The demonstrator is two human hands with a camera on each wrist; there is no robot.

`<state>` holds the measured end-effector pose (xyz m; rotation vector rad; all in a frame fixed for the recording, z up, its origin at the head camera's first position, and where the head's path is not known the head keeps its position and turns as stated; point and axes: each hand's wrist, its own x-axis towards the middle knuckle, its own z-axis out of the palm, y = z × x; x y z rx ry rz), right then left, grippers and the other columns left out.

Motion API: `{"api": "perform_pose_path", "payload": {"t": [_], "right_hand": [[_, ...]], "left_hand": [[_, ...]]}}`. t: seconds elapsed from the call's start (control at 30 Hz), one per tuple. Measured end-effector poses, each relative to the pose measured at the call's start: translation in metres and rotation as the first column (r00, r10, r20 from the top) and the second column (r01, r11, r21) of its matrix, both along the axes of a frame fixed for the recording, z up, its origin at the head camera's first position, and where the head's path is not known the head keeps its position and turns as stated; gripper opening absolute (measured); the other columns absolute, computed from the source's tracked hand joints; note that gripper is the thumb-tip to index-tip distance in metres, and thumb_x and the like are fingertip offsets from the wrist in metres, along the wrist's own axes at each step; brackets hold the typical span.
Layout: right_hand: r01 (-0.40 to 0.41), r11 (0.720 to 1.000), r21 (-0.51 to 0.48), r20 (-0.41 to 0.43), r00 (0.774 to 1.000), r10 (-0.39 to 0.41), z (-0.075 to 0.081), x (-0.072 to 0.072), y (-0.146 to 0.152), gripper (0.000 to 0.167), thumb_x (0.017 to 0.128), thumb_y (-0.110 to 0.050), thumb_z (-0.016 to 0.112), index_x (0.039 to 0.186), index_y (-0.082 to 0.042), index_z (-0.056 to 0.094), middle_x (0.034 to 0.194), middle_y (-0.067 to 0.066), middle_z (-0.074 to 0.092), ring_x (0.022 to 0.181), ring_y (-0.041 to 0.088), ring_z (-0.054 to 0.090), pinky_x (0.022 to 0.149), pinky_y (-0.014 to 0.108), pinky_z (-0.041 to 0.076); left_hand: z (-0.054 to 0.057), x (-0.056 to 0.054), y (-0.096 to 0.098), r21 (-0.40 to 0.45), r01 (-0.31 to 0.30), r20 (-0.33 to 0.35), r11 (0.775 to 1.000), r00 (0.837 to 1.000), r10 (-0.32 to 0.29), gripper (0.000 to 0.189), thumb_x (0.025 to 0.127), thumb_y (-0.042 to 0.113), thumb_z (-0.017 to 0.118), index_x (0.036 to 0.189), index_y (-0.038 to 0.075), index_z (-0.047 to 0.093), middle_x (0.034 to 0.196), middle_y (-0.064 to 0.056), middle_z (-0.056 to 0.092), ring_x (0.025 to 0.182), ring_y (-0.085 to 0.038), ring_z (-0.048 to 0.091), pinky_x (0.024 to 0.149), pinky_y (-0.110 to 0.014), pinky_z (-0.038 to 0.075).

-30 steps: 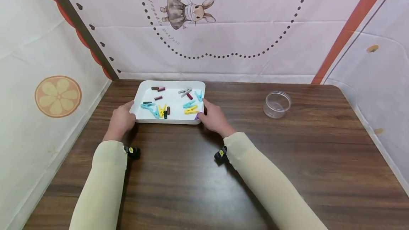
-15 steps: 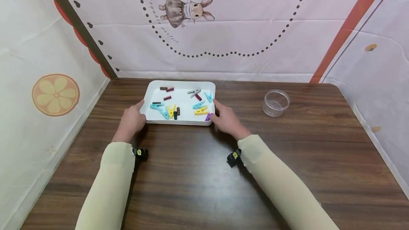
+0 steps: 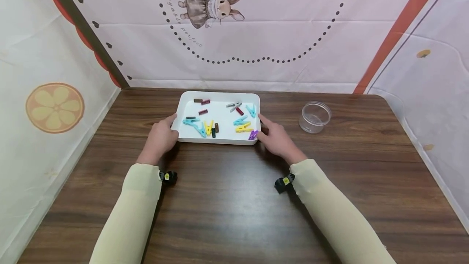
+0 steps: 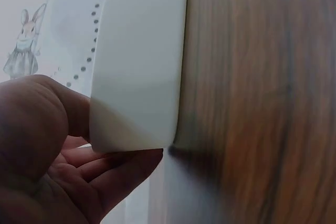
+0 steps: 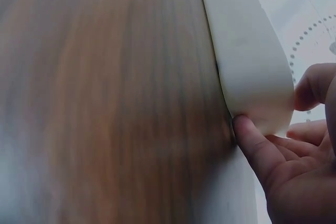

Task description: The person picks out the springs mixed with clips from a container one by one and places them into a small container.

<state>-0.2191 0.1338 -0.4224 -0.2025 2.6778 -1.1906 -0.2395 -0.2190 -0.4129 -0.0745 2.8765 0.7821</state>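
Note:
A shallow white tray (image 3: pixel 221 109) lies at the back of the table in the head view. My left hand (image 3: pixel 160 138) grips its left end, and my right hand (image 3: pixel 277 139) grips its right end. In both wrist views the thumb is at the rim while fingers touch the outer wall. Scattered inside are small clothespins: light blue (image 3: pixel 239 121), yellow (image 3: pixel 243 128), grey (image 3: pixel 234 105) and purple (image 3: pixel 253 135). Several small red and dark coil springs (image 3: pixel 203 112) lie among them. My right thumb is close to the purple clothespin.
A round clear plastic container (image 3: pixel 314 118) stands right of the tray on the brown wooden table (image 3: pixel 227 199). Printed fabric (image 3: pixel 271 40) hangs behind the table and along both sides. A small black camera (image 3: pixel 169 177) is strapped at each wrist.
Both hands have moved right along the table with the tray between them, bringing it nearer to the clear container. The tray's contents lie much as before. The view has shifted slightly.

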Motion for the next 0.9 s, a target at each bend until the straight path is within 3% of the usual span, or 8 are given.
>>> {"api": "perform_pose_path", "payload": {"t": [0.17, 0.27, 0.4, 0.57, 0.73, 0.9], "right_hand": [[0.018, 1.000, -0.006, 0.039, 0.999, -0.018, 0.003, 0.001, 0.013, 0.067, 0.096, -0.023, 0.052, 0.155, -0.022, 0.021, 0.154, 0.008, 0.039, 0.132, 0.023, 0.048, 0.107, 0.045, 0.042], [0.027, 1.000, -0.001, 0.045, 0.999, -0.027, 0.005, 0.002, 0.020, 0.067, 0.095, -0.023, 0.053, 0.155, -0.024, 0.022, 0.153, 0.008, 0.039, 0.126, 0.023, 0.051, 0.102, 0.043, 0.046], [0.020, 1.000, 0.010, 0.036, 0.999, -0.021, 0.006, 0.005, 0.031, 0.067, 0.095, -0.022, 0.052, 0.155, -0.023, 0.022, 0.153, 0.009, 0.040, 0.112, 0.024, 0.054, 0.085, 0.035, 0.048], [0.013, 0.999, 0.035, 0.048, 0.999, -0.014, 0.006, 0.010, 0.045, 0.067, 0.095, -0.021, 0.051, 0.155, -0.023, 0.022, 0.153, 0.009, 0.040, 0.108, 0.024, 0.054, 0.081, 0.031, 0.047], [0.001, 1.000, 0.027, 0.048, 0.999, -0.002, 0.004, 0.013, 0.049, 0.067, 0.095, -0.021, 0.051, 0.155, -0.023, 0.022, 0.153, 0.010, 0.039, 0.108, 0.025, 0.055, 0.082, 0.034, 0.047], [-0.004, 1.000, -0.010, 0.039, 0.999, 0.005, -0.001, 0.014, 0.043, 0.066, 0.096, -0.021, 0.051, 0.155, -0.021, 0.021, 0.154, 0.010, 0.038, 0.121, 0.025, 0.055, 0.098, 0.042, 0.049]], "left_hand": [[0.000, 0.001, 0.010, 0.024, 0.013, -0.022, 1.000, 1.000, -0.012, 0.063, 0.092, 0.008, 0.042, 0.153, 0.009, 0.026, 0.153, -0.019, 0.035, 0.120, -0.031, 0.047, 0.097, -0.049, 0.043], [0.001, 0.002, 0.017, 0.022, 0.024, -0.016, 0.999, 1.000, -0.023, 0.064, 0.092, 0.009, 0.043, 0.154, 0.010, 0.024, 0.154, -0.019, 0.035, 0.115, -0.031, 0.048, 0.094, -0.047, 0.044], [0.002, 0.003, 0.028, 0.014, 0.041, 0.013, 0.999, 0.999, -0.041, 0.065, 0.094, 0.010, 0.042, 0.155, 0.010, 0.019, 0.153, -0.021, 0.036, 0.098, -0.031, 0.052, 0.081, -0.041, 0.047], [-0.002, 0.006, 0.038, 0.017, 0.086, 0.058, 0.996, 0.995, -0.087, 0.069, 0.093, 0.009, 0.040, 0.156, 0.010, 0.012, 0.152, -0.023, 0.036, 0.077, -0.029, 0.052, 0.063, -0.033, 0.044], [-0.008, 0.007, 0.038, 0.045, 0.130, 0.036, 0.990, 0.991, -0.132, 0.073, 0.092, 0.008, 0.041, 0.156, 0.010, 0.006, 0.156, -0.021, 0.029, 0.099, -0.031, 0.051, 0.076, -0.037, 0.045], [-0.011, 0.007, 0.029, 0.084, 0.146, 0.036, 0.986, 0.988, -0.150, 0.073, 0.094, 0.009, 0.040, 0.157, 0.013, 0.002, 0.160, -0.018, 0.020, 0.117, -0.031, 0.043, 0.094, -0.046, 0.040]]}}
